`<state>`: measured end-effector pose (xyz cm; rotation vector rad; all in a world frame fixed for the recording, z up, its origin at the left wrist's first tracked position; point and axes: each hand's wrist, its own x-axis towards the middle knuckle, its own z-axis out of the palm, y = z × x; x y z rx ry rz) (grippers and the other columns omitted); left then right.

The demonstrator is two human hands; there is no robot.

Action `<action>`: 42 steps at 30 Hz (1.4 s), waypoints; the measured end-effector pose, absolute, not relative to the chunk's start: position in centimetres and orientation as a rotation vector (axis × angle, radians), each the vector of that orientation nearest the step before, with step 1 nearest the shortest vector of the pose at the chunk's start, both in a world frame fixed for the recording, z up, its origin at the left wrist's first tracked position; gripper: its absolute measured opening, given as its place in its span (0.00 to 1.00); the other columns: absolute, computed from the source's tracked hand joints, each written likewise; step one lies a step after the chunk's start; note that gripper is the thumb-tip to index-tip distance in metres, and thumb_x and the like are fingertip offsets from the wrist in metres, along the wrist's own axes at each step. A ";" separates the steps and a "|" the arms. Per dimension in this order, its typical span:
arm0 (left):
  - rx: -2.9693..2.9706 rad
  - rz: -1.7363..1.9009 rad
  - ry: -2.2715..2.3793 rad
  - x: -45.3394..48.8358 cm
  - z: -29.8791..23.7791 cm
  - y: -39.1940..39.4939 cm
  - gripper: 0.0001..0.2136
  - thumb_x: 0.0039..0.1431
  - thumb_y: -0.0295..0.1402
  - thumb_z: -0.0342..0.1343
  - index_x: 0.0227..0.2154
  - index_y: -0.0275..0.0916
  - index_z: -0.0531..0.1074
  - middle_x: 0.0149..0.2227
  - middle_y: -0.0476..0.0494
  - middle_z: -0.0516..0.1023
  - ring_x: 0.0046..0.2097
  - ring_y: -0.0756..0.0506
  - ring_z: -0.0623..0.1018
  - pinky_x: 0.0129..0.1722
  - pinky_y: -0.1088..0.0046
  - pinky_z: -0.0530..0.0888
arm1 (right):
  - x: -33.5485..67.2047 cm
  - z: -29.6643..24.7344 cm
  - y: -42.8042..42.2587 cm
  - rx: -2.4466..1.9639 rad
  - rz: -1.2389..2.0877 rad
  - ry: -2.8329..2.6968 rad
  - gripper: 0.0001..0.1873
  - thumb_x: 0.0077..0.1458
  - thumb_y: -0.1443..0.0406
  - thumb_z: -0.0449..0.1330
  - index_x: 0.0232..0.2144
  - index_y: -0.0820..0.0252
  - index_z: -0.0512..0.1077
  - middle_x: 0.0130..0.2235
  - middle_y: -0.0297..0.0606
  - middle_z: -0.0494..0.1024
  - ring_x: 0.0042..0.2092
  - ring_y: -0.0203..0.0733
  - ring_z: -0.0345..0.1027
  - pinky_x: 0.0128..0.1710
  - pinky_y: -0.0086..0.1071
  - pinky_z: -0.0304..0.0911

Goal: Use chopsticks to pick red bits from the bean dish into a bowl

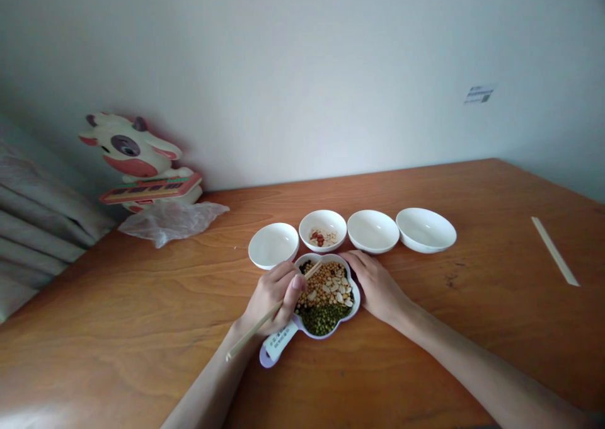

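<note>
My left hand is closed around a pair of pale wooden chopsticks, whose tips reach over the beans in a flower-shaped dish. The dish is white inside and has a lilac handle with a printed label, pointing toward me. In it lie yellow soybeans, green mung beans, pale peanut halves and some dark beans near the far rim. My right hand grips the dish's right edge, its fingertips partly hidden. Beyond stands a white bowl with peanut pieces and reddish bits.
Three more white bowls stand in the same row: one at the left, one right of centre and one at the right end. A paper chopstick sleeve lies far right. Back left are a cow toy keyboard and a plastic bag.
</note>
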<state>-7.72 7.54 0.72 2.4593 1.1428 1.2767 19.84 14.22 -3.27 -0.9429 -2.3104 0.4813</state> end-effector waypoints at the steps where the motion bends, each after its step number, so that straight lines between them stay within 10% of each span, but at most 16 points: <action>1: 2.445 1.279 1.148 -7.7 0.7 7.6 0.23 0.86 0.35 0.39 0.35 0.39 0.75 0.34 0.43 0.78 0.35 0.45 0.78 0.39 0.67 0.76 | 19.8 -3.3 14.3 -0.943 0.472 -2.314 0.35 0.58 0.80 0.60 0.65 0.56 0.70 0.61 0.52 0.80 0.61 0.60 0.79 0.63 0.56 0.76; 19: 2.479 1.248 1.168 -7.6 0.8 7.7 0.22 0.86 0.35 0.39 0.35 0.40 0.74 0.35 0.43 0.77 0.36 0.45 0.78 0.39 0.67 0.77 | 19.9 -3.1 14.2 -0.997 0.382 -2.345 0.34 0.59 0.80 0.58 0.64 0.55 0.73 0.59 0.50 0.82 0.58 0.61 0.80 0.59 0.56 0.78; 30: 2.683 1.038 1.032 -8.3 2.1 7.5 0.20 0.85 0.34 0.42 0.34 0.39 0.72 0.34 0.43 0.78 0.36 0.44 0.78 0.39 0.66 0.77 | 21.6 -2.1 14.9 -0.816 0.630 -2.289 0.23 0.78 0.64 0.54 0.71 0.46 0.68 0.66 0.44 0.81 0.66 0.54 0.78 0.67 0.51 0.75; 36: 2.868 0.952 1.062 -8.4 2.3 7.6 0.20 0.85 0.33 0.43 0.32 0.40 0.70 0.32 0.45 0.76 0.32 0.45 0.75 0.34 0.67 0.74 | 22.9 -2.3 15.3 -0.687 0.799 -2.441 0.60 0.62 0.39 0.72 0.82 0.52 0.48 0.80 0.57 0.61 0.77 0.70 0.61 0.75 0.66 0.62; 42: 2.856 0.990 1.030 -8.4 2.3 7.6 0.20 0.84 0.32 0.43 0.32 0.40 0.70 0.31 0.46 0.76 0.32 0.46 0.75 0.34 0.67 0.74 | 22.7 -2.5 15.0 -0.623 0.719 -2.485 0.80 0.43 0.36 0.82 0.83 0.52 0.44 0.79 0.62 0.61 0.76 0.75 0.63 0.75 0.68 0.62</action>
